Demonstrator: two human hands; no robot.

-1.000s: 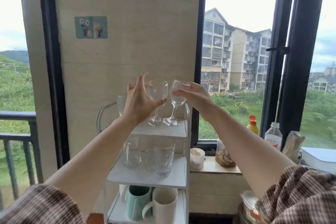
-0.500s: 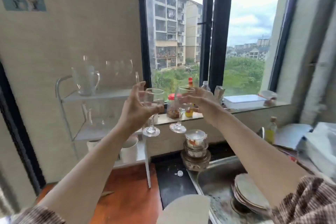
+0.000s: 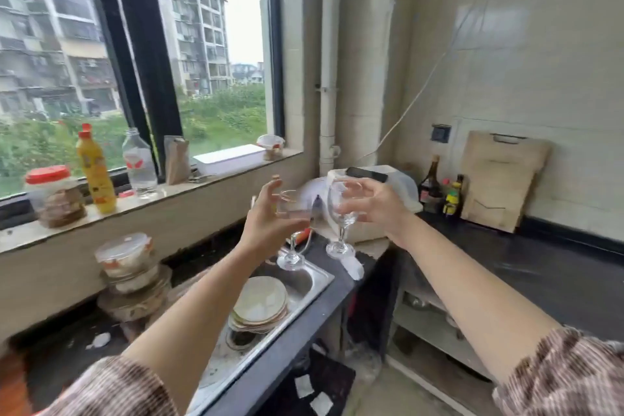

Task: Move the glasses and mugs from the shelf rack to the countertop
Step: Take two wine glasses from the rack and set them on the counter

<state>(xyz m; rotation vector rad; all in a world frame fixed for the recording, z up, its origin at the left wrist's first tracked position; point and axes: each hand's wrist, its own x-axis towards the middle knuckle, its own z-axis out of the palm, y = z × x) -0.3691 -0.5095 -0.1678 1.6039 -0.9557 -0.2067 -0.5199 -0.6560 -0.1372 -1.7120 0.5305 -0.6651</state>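
Swinging right since the earlier frames, the whole view is now leaving the shelf rack out of sight and taking in the sink corner, with both wine glasses travelling along in the air. Only the head view to go through, so here goes. Using the sink (image 3: 312, 284) as the landmark: the left hand (image 3: 266, 223) is curling around the bowl of the left wine glass (image 3: 293, 213) right above the sink's far end, fingers spread partway and wrapping the bowl rather than pinching the stem, probably because a bowl grip is keeping the glass from swinging while the body is turning. The right hand (image 3: 373, 204) is doing the same thing with the right wine glass (image 3: 341, 213), just to the right of the sink, thumb and fingers closing around the bowl, foot hanging free. Both glasses are staying upright and slightly apart, which I'm guessing is so they aren't clinking. The dark countertop (image 3: 540, 267) is lying well to the right of the sink and looking mostly bare, so that's where I'd say they're heading. Dirty plates (image 3: 260, 304) are sitting down in the sink, so setting glasses there is looking like a bad idea. Neither glass is touching any surface yet.
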